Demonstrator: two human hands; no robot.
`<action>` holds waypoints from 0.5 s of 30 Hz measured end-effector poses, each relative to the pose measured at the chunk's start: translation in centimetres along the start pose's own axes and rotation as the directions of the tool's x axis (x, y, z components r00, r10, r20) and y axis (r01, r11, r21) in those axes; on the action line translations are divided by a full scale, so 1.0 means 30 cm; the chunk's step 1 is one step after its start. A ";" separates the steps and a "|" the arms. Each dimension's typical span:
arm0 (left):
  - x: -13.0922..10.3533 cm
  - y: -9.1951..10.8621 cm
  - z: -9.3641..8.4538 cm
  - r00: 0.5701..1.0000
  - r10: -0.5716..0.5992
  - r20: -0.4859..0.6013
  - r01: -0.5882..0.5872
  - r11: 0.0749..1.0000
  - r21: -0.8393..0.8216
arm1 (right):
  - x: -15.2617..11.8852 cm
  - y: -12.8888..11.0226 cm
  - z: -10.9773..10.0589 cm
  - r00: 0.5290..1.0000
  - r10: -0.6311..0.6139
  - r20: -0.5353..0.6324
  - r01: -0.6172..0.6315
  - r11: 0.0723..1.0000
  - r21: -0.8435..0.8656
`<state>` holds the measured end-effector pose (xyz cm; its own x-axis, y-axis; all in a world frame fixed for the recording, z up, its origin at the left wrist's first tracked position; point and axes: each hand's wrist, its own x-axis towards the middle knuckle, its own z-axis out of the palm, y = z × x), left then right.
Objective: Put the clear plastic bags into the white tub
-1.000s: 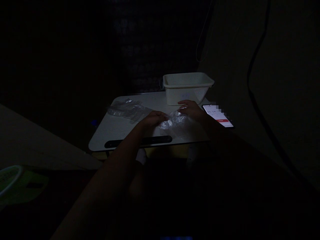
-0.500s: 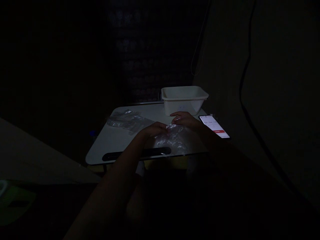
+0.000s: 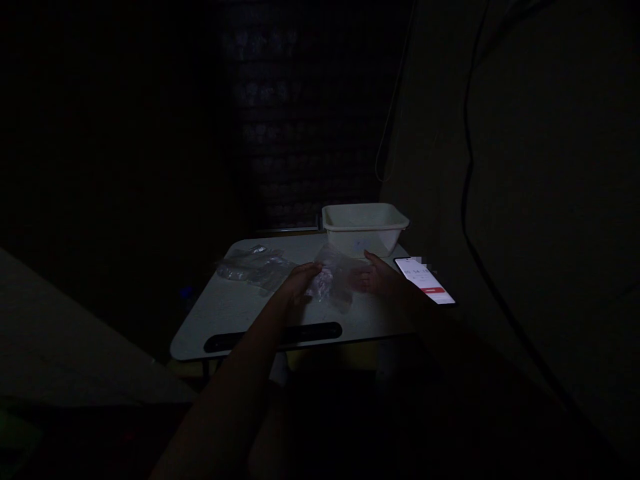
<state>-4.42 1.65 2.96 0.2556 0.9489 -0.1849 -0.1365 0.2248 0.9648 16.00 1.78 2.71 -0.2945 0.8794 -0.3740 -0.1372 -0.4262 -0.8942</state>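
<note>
A clear, crinkled plastic bag point(image 3: 334, 279) is spread between my two hands above the table. My left hand point(image 3: 301, 279) is closed on its left edge, thumb and fingers pressed together. On the other side, my right hand point(image 3: 380, 277) touches the bag with its fingers stretched out and somewhat blurred, the thumb raised apart from them. The film seems to lie over those fingertips; whether they are inside the bag I cannot tell. More clear plastic bags point(image 3: 255, 267) lie loosely to the left of my left hand.
A white plastic tub point(image 3: 367, 233) stands at the back right of the small white table point(image 3: 220, 313). A lit phone point(image 3: 427, 280) lies at the right edge. A dark slot point(image 3: 315, 331) runs along the front. A cable point(image 3: 467, 167) hangs at right; the room is very dark.
The bag was bunched low between both hands; now it is spread out and higher over the table. My right hand's fingers have straightened. The view has tilted up slightly.
</note>
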 end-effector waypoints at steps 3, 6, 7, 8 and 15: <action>0.007 -0.006 -0.007 0.996 0.023 -0.089 -0.028 0.998 -0.055 | 0.009 0.016 0.006 0.996 -0.043 0.082 0.041 0.999 0.024; 0.011 -0.013 -0.007 0.989 0.029 -0.143 -0.038 0.997 -0.060 | 0.026 0.040 -0.003 0.973 -0.171 0.152 0.166 0.985 0.049; 0.011 -0.014 -0.006 0.987 0.024 -0.160 -0.034 0.998 -0.060 | 0.034 0.048 -0.010 0.963 -0.206 0.172 0.200 0.978 0.053; 0.011 -0.015 -0.005 0.984 0.017 -0.175 -0.028 0.998 -0.062 | 0.042 0.055 -0.017 0.957 -0.225 0.184 0.219 0.974 0.055; 0.000 -0.009 -0.001 0.988 0.012 -0.156 -0.030 0.993 -0.111 | 0.093 0.081 -0.051 0.936 -0.329 0.123 0.319 0.943 0.094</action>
<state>-4.41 1.60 2.70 0.1012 0.9745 -0.2002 -0.2496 0.2197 0.9431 16.30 3.51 -0.89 -0.3473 0.9374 -0.0253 -0.3125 -0.1412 -0.9394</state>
